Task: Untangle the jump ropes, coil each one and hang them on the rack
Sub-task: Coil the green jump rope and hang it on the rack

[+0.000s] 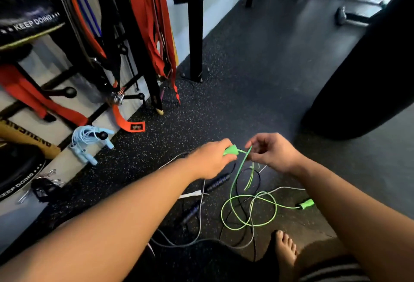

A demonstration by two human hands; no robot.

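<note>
One green handle in left hand

Green rope lay looped on the floor, crossed with grey rope and black rope, one handle held in the left hand, other handle flat; light-blue rope hung coiled on the rack.

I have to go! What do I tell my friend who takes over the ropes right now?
Left hand grips one bright green plastic handle; right hand pinches the thin green cord beside it.
Its loops lie on the floor, tangled with a dark-handled black rope and a grey rope.
Done: the coiled light blue rope hangs on the black rack.
Left: untangle, coil, hang the rest.
</note>
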